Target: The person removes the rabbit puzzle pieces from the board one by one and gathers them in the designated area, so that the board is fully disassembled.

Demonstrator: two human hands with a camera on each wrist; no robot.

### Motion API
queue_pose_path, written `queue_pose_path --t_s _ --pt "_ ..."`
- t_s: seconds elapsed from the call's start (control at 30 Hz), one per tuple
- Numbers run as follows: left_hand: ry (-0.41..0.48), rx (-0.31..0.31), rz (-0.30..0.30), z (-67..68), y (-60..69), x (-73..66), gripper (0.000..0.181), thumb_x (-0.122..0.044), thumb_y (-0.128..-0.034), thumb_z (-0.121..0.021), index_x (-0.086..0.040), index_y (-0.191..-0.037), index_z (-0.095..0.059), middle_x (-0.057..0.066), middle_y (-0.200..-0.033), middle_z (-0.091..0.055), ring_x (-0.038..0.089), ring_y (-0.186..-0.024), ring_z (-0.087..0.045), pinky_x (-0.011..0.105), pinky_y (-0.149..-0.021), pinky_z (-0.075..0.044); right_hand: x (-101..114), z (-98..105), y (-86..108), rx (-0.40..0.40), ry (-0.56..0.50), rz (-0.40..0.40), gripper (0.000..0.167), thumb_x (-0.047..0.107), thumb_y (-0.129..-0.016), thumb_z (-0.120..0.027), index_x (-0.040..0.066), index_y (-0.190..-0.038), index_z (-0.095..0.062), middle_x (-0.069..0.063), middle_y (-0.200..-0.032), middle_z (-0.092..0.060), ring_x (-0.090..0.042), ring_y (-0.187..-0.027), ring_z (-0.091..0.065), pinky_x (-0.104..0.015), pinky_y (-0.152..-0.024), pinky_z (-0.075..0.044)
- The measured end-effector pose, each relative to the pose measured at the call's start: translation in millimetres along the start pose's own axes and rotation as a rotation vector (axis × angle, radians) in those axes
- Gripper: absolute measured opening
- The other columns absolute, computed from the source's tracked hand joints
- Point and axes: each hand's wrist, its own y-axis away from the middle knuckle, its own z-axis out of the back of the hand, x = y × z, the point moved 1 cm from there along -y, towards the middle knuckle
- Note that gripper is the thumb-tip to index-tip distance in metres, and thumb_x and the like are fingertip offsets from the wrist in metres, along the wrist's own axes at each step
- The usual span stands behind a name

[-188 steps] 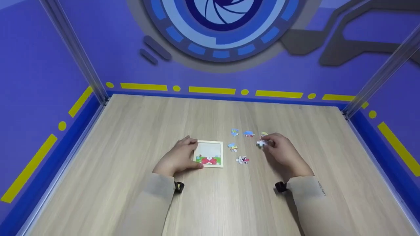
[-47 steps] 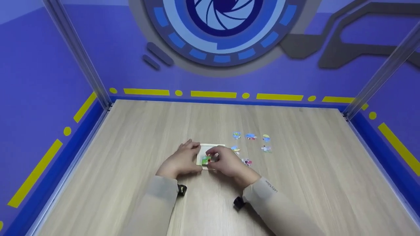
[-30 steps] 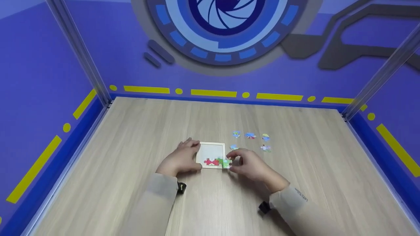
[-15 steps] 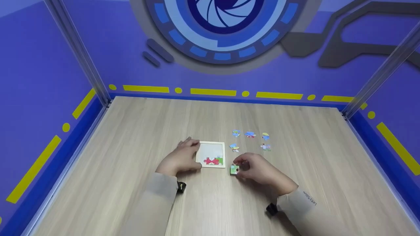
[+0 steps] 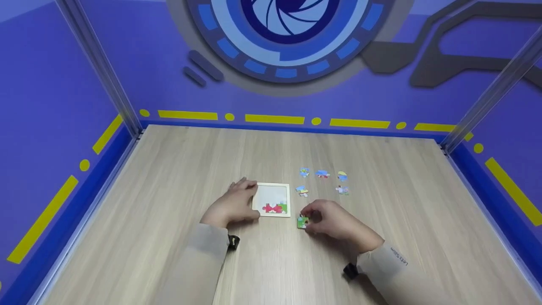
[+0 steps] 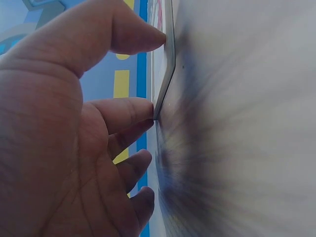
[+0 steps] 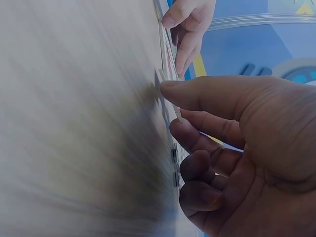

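A square puzzle tray [image 5: 271, 195] with a pale rim lies flat on the table. Red pieces [image 5: 272, 208] and a green piece [image 5: 283, 207] sit along its near side. My left hand [image 5: 232, 205] holds the tray's left side, thumb at the near corner and index finger at the far one. Right of the tray, my right hand [image 5: 334, 220] pinches a green jigsaw piece [image 5: 302, 222] between thumb and index finger. In the right wrist view this piece [image 7: 174, 106] appears thin, edge-on and close to the tabletop; its other fingers are curled.
Several loose jigsaw pieces lie beyond my right hand: a blue one [image 5: 304, 172], a blue-and-red one [image 5: 322, 174], a yellow-and-blue one [image 5: 342, 176], a pale one [image 5: 342, 190] and a blue-yellow one [image 5: 302, 191]. Purple walls [image 5: 271, 101] enclose the wooden table [image 5: 190, 161].
My right hand has carried the green piece from over the tray's near left part to the table area at its right, turning it somewhat. My left hand has kept its place on the tray.
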Motion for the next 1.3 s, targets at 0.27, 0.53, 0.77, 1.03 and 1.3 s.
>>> queue_pose_path --t_s 0.27,0.53,0.77,1.03,1.3 --pt "-0.007 -0.002 -0.003 -0.9 -0.6 0.7 0.096 -0.023 -0.0865 -0.084 0.003 -0.170 -0.045 0.010 -0.181 -0.043 0.038 -0.179 -0.017 0.058 -0.148 -0.010 -1 1 0.5 0.003 -0.007 -0.013 0.033 0.016 -0.090 -0.093 0.010 -0.121 -0.084 -0.001 -0.113 -0.078 -0.016 -0.104 -0.063 -0.030 -0.093 -0.055" --pt "0.008 0.002 -0.016 -0.1 0.0 0.9 0.097 -0.021 -0.0842 -0.082 0.004 -0.170 -0.044 0.011 -0.181 -0.043 0.038 -0.179 -0.017 0.059 -0.148 -0.009 0 2 -1.1 -0.019 -0.020 0.011 0.035 0.015 -0.087 -0.095 0.009 -0.120 -0.084 -0.001 -0.114 -0.079 -0.015 -0.104 -0.064 -0.029 -0.093 -0.057" --pt "0.008 0.002 -0.017 0.5 0.3 0.5 0.097 -0.021 -0.0834 -0.081 0.004 -0.170 -0.044 0.012 -0.181 -0.043 0.038 -0.179 -0.017 0.059 -0.148 -0.009 10 1 -5.3 -0.022 -0.035 -0.010 0.039 0.014 -0.088 -0.095 0.009 -0.124 -0.083 -0.003 -0.120 -0.078 -0.017 -0.106 -0.064 -0.032 -0.093 -0.057" --pt "0.008 -0.003 -0.016 0.0 -0.1 0.2 0.097 -0.021 -0.0837 -0.081 0.005 -0.170 -0.045 0.012 -0.180 -0.044 0.038 -0.179 -0.018 0.059 -0.148 -0.009 23 -1 -16.9 -0.004 -0.105 -0.017 0.043 0.011 -0.092 -0.091 0.006 -0.133 -0.078 -0.011 -0.128 -0.075 -0.014 -0.084 -0.064 -0.027 -0.076 -0.056" --pt "-0.001 -0.004 -0.006 0.6 -0.1 0.5 0.096 -0.023 -0.0861 -0.082 0.004 -0.170 -0.045 0.012 -0.181 -0.044 0.039 -0.179 -0.018 0.061 -0.148 -0.013 38 -2 -37.9 0.054 -0.175 -0.011 0.050 0.014 -0.098 -0.086 0.003 -0.145 -0.071 -0.017 -0.136 -0.071 -0.014 -0.077 -0.071 -0.024 -0.063 -0.058"
